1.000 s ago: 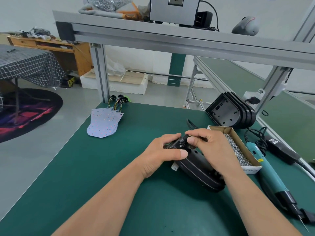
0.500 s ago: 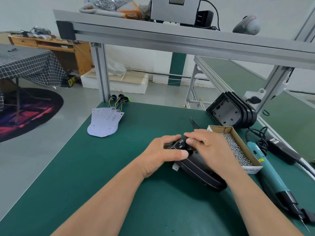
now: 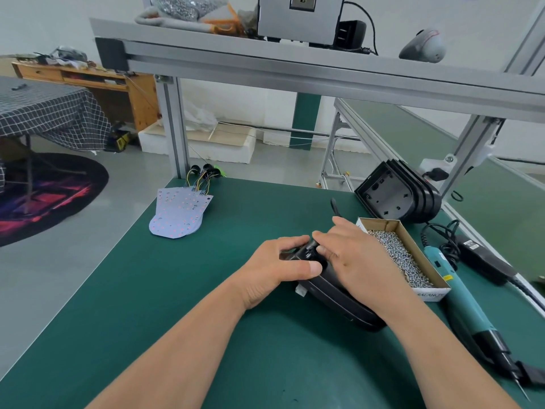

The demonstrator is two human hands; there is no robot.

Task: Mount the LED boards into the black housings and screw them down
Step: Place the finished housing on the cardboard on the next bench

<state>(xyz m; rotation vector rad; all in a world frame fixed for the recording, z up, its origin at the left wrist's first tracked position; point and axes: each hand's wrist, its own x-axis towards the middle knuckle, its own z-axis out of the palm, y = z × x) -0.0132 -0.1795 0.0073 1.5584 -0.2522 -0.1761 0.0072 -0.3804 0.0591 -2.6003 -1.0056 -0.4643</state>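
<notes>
A black housing [image 3: 339,302] lies on the green bench in front of me, mostly covered by both hands. My left hand [image 3: 277,270] grips its far end, thumb laid along the near side. My right hand [image 3: 354,258] rests over the top, its fingertips pinching a small black fitting [image 3: 309,250] at that same end. A stack of white LED boards [image 3: 180,214] with yellow-black leads lies at the back left. Spare black housings [image 3: 401,196] stand stacked at the back right.
An open cardboard box of screws [image 3: 398,252] sits just right of my hands. A teal electric screwdriver [image 3: 463,302] lies along the right edge, its black power adapter [image 3: 483,261] beyond it. Aluminium frame posts [image 3: 174,128] rise at the bench's back corners.
My right hand has slid forward and flattened over the housing, its fingers shifting on the black fitting. The left hand has kept its grip.
</notes>
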